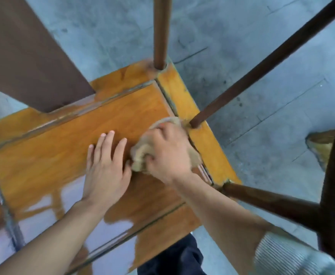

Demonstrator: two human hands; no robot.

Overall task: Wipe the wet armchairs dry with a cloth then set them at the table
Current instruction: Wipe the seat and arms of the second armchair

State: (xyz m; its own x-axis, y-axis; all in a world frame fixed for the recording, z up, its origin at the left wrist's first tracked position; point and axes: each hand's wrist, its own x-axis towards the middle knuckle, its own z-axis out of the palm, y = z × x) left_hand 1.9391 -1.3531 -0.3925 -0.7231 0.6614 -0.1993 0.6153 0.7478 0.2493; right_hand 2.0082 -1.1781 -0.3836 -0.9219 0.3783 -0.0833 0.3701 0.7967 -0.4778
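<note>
A: What is being worked on, and where is it?

B: The seat (pixel 67 139) of an armchair is seen from straight above, standing on the floor (pixel 252 56). It is an orange-brown wooden panel set in a lighter wooden frame, with grooves running between panel and frame.

A: And the cloth?

B: A beige, crumpled cloth (pixel 142 153) is pressed onto the seat near its right edge. It is clutched by the right hand (pixel 168 153), fingers curled over it, and most of it is covered by that hand. The left hand (pixel 105 163) is laid flat on the seat just beside the cloth, fingers straight and slightly spread, nothing held.

A: Is anything held in a container?

B: No container is shown. A glossy sheen is spread over the near part of the seat, where pale light is reflected.

A: What is cut off or unclear?

B: The seat is cropped at the left and bottom edges. A dark brown slat (pixel 29 54) at upper left is cut off by the frame. Round dark rods (pixel 266 64) rise from the seat's right rail and run out of view. A brownish patch (pixel 321 147) on the floor at right cannot be identified. The right hand and cloth are blurred.

A: The floor?

B: Grey concrete, mottled, with thin scored lines.
</note>
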